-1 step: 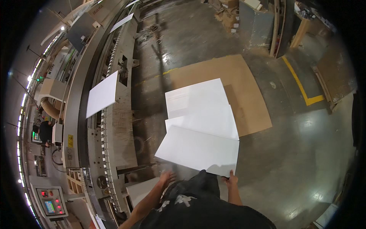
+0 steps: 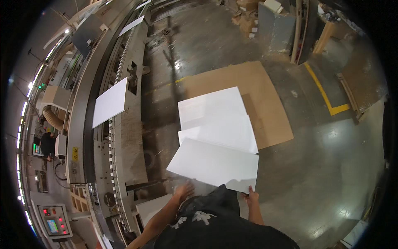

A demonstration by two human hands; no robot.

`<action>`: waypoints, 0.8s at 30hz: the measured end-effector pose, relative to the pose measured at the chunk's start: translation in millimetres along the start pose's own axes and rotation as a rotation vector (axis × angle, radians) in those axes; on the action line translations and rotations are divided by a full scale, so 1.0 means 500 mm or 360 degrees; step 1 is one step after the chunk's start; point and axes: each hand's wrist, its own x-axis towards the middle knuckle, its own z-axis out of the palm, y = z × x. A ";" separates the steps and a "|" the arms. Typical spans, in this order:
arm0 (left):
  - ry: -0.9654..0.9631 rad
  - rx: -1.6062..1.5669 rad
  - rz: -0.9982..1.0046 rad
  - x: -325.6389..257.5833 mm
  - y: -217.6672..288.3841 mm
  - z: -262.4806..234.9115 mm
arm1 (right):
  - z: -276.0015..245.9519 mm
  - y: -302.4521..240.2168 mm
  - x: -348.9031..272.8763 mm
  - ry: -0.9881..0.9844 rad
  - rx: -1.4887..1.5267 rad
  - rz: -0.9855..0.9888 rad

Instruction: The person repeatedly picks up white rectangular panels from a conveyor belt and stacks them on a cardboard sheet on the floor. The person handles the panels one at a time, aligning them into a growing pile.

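A white rectangular panel (image 2: 213, 162) lies tilted across the near end of a loose stack, just in front of my body. My right hand (image 2: 251, 197) grips its near right corner, thumb on the upper face. Close to the panel's near left edge is my left hand (image 2: 183, 191), fingers stretched toward it and holding nothing; whether the fingertips touch the edge is hard to see. Beneath and beyond lie a second white panel (image 2: 238, 132) and a third white panel (image 2: 209, 107), fanned out over a brown board (image 2: 269, 103).
Along my left runs a long machine (image 2: 76, 141) with a conveyor track carrying a white panel (image 2: 111, 101). A control box (image 2: 52, 221) with lit buttons stands lower left. Another pale panel (image 2: 153, 208) is beside my left forearm. Yellow floor tape (image 2: 323, 91) marks the right.
My left hand has moved slightly right and up, nearer the panel's edge, its fingers reaching out more. My right hand keeps its grip on the corner. The whole view has shifted slightly.
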 end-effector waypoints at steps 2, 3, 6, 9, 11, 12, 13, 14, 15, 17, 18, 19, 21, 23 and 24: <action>0.0272 -0.0178 -0.0030 0.035 0.039 0.209 | -0.014 -0.059 -0.028 0.0043 -0.0209 0.0050; 0.0292 -0.0135 0.0141 0.059 0.032 0.212 | 0.001 -0.085 -0.067 0.0032 -0.0352 0.0114; 0.0352 -0.0008 0.0492 0.117 0.018 0.239 | 0.016 -0.151 -0.125 -0.0227 -0.0413 0.0229; 0.0359 0.0009 0.0627 -0.010 0.092 0.310 | 0.019 -0.209 -0.128 -0.0366 -0.0843 0.0454; 0.0418 0.0088 0.0620 -0.070 0.100 0.286 | 0.029 -0.219 -0.116 -0.0531 -0.1057 0.0644; 0.0392 0.0074 0.0657 -0.096 0.096 0.257 | 0.067 -0.214 -0.112 -0.0468 -0.1061 0.0587; 0.0386 0.0018 0.0767 -0.124 0.084 0.224 | 0.129 -0.206 -0.146 -0.0403 -0.1076 0.0535; 0.0384 -0.0023 0.0884 -0.155 0.072 0.196 | 0.175 -0.193 -0.165 -0.0348 -0.1081 0.0474; 0.0344 -0.0012 0.1016 -0.185 0.081 0.181 | 0.177 -0.134 -0.089 -0.0499 -0.0777 0.0323; 0.0450 -0.0106 0.1146 -0.251 0.068 0.143 | 0.253 -0.074 -0.048 -0.0389 -0.1118 -0.0024; 0.0503 -0.0139 0.1215 -0.282 0.063 0.115 | 0.302 -0.038 -0.053 -0.0354 -0.1263 -0.0216; 0.0690 -0.0166 0.1241 -0.293 0.021 0.064 | 0.350 -0.011 -0.113 -0.0377 -0.1434 -0.0398; 0.0839 -0.0336 0.1433 -0.324 -0.014 -0.008 | 0.426 0.025 -0.199 -0.0503 -0.1588 -0.0578; 0.0985 -0.0594 0.1523 -0.414 -0.032 -0.042 | 0.469 0.084 -0.263 -0.0601 -0.1546 -0.0699; 0.1009 -0.0517 0.1449 -0.454 -0.046 -0.076 | 0.485 0.111 -0.290 -0.0696 -0.1663 -0.0857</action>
